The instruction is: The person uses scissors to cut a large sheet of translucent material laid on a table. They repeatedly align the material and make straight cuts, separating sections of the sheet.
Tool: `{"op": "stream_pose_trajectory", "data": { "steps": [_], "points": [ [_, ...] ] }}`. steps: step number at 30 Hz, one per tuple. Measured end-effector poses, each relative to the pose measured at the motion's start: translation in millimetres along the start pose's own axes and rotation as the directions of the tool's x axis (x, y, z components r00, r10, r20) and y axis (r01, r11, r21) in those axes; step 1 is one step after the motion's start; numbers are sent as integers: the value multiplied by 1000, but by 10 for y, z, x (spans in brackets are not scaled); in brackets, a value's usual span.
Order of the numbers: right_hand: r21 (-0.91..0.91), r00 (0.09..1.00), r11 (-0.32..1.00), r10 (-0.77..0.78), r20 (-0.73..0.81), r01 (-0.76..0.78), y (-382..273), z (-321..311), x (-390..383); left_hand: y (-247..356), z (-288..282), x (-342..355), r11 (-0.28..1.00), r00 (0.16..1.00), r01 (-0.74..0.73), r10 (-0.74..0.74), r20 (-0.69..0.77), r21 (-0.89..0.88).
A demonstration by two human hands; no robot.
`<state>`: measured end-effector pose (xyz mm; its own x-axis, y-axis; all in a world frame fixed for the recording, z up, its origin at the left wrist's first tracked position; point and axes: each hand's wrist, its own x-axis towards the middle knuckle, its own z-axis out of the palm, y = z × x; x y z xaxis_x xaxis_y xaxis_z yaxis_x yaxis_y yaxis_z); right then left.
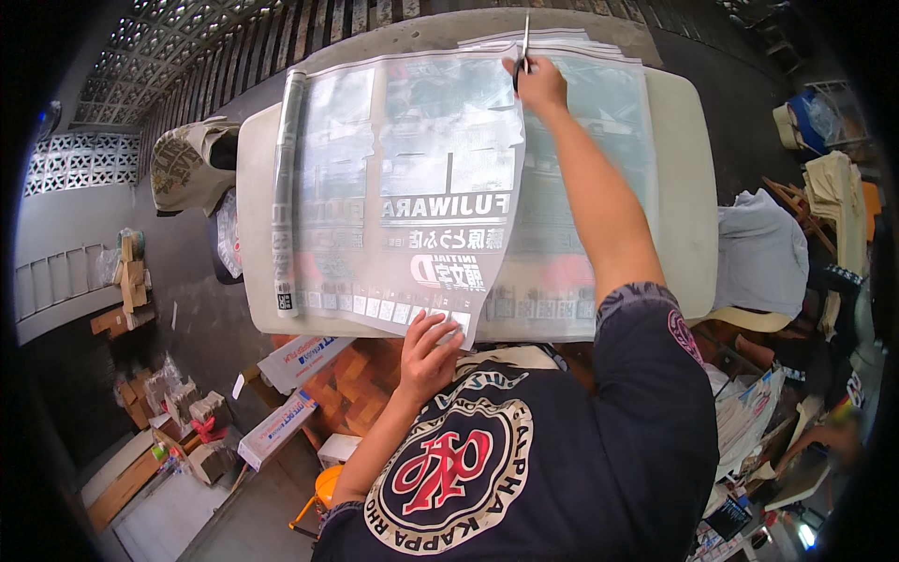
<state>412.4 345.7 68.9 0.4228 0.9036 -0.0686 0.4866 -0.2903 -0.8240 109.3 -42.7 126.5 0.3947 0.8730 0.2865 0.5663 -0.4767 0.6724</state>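
A wide translucent sheet of printed film (412, 112) lies across the white table, with mirrored white lettering and pale pictures on it. Its left end is wound into a roll (287, 187). At the near edge my left hand (431, 354) has its fingers closed on the film by the sheet's lower right corner. My right arm reaches to the far edge, where my right hand (545, 84) grips black-handled scissors (525, 42), blades pointing away from me. A cut edge curves from beside the scissors toward my left hand. Right of it lies more printed film (581, 131).
The white table (688, 187) shows at both sides. Chairs draped with a patterned cloth (187, 169) and a grey cloth (763, 248) stand at its ends. Long cardboard boxes (277, 429) lie near left, by an orange object (327, 485). Clutter fills the right side.
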Motion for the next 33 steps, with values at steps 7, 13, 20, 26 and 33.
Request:
{"op": "stream_pose_trajectory", "data": {
  "steps": [7,13,20,26,33],
  "points": [
    [103,955,958,250,159,-268,680,-50,-2022,-81,-10,76,990,989,-136,134,-58,-35],
    [414,961,870,214,176,-270,242,-527,-2031,-935,-455,-99,974,991,46,-73,115,224],
    [-496,894,846,-53,-444,-196,877,-2305,-1960,-983,-296,-263,947,948,-98,-5,318,307],
    [93,985,983,154,80,-161,1140,-2150,-3356,-994,415,-366,935,897,-206,64,437,288],
    [194,585,700,374,719,-687,1270,-1521,-5409,-1049,374,-392,891,902,-263,91,422,370]
  ]
}}
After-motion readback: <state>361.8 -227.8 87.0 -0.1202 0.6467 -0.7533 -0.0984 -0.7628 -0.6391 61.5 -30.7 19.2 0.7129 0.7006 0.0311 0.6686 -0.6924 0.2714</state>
